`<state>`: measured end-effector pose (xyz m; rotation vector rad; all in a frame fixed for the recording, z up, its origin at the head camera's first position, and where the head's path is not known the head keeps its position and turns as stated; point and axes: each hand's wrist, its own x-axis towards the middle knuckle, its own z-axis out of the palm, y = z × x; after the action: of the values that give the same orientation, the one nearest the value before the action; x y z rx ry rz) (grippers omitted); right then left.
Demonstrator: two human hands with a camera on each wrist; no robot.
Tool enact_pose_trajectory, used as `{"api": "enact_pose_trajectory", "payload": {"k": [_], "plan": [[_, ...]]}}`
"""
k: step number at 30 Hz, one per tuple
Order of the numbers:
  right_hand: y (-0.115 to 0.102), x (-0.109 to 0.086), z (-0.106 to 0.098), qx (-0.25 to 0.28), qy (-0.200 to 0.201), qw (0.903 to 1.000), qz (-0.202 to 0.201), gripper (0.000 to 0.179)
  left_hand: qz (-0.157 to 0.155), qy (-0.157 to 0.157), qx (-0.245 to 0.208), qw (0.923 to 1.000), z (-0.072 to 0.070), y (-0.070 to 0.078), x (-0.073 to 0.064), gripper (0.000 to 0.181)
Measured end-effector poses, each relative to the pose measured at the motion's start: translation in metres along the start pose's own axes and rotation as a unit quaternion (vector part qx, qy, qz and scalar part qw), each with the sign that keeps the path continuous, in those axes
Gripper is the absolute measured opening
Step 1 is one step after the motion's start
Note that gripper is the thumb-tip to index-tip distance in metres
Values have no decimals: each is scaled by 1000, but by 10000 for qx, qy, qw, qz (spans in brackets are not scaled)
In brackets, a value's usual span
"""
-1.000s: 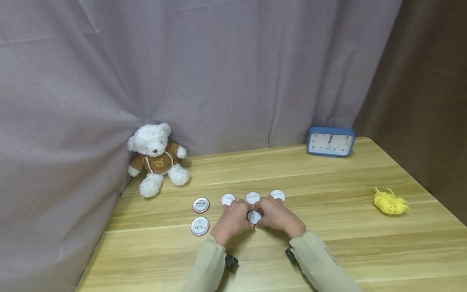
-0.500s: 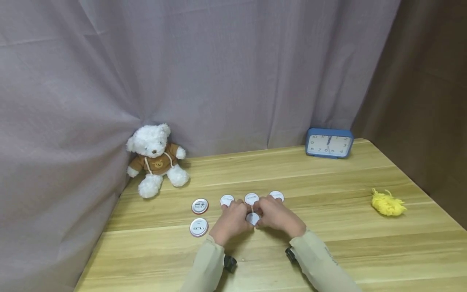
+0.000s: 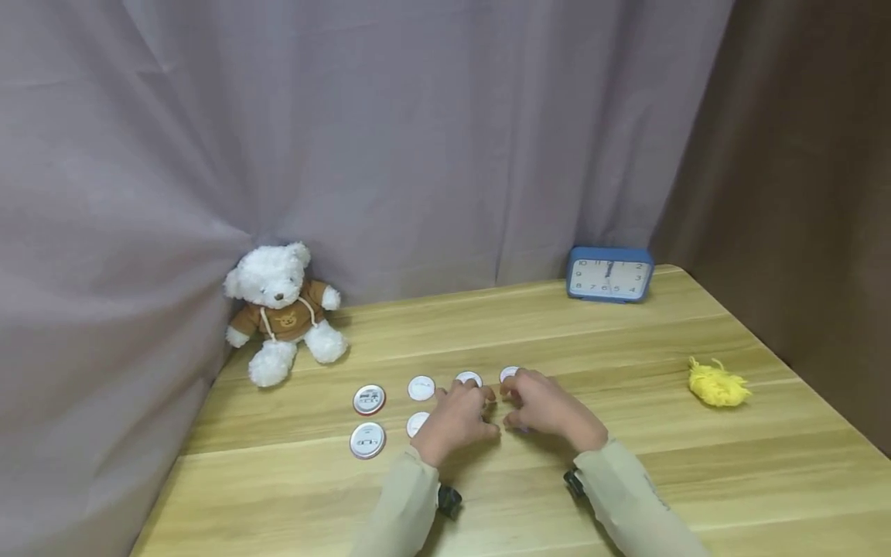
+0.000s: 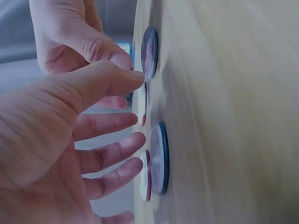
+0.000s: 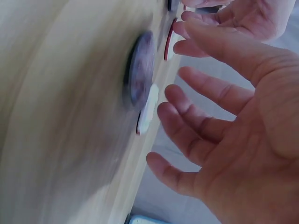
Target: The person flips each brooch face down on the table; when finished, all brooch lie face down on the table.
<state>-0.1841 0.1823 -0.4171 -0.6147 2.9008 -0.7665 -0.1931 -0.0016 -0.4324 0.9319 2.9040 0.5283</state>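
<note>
Round pin badges lie on the wooden table, pale backs with pins facing up. My left hand (image 3: pixel 459 418), fingers spread and loosely bent, partly covers a badge (image 3: pixel 418 423) of the near row. Right of it, my right hand (image 3: pixel 546 406) has its fingers parted, by the far-row badge (image 3: pixel 510 374). Between the hands lies a dark-looking badge (image 5: pixel 141 70), seen in both wrist views and hidden in the head view. Neither hand holds anything. Other far-row badges are a middle one (image 3: pixel 469 378) and a left one (image 3: pixel 421 387).
Two larger badges stand in a column at the left, an upper (image 3: pixel 369 399) and a lower one (image 3: pixel 367 440). A white teddy bear (image 3: pixel 281 313) sits at the back left, a blue clock (image 3: pixel 609 275) at the back right. Yellow yarn (image 3: pixel 717 384) lies at the right.
Both hands have let go of the badge they held between them and moved apart. A near-row badge left of the left hand has come into sight. The head view has shifted slightly.
</note>
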Motion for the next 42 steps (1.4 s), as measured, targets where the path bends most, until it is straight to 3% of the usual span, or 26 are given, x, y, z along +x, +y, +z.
{"api": "enact_pose_trajectory", "payload": {"k": [11,21,27,35,42], "plan": [[12,-13,-6,-139,-203,9987,442,42,189,-148,46,9997,7,14,15,52],[7,-12,-4,-330,-210,9974,610,40,271,-165,-25,9995,11,19,24,35],[9,-16,-4,-375,-187,9983,395,34,282,-161,-29,9995,17,22,24,25],[13,-21,-7,-495,-31,9975,-507,27,451,36,94,9989,20,24,20,30],[13,-20,-15,179,-367,9986,-323,21,673,273,63,9973,16,23,17,23]]}}
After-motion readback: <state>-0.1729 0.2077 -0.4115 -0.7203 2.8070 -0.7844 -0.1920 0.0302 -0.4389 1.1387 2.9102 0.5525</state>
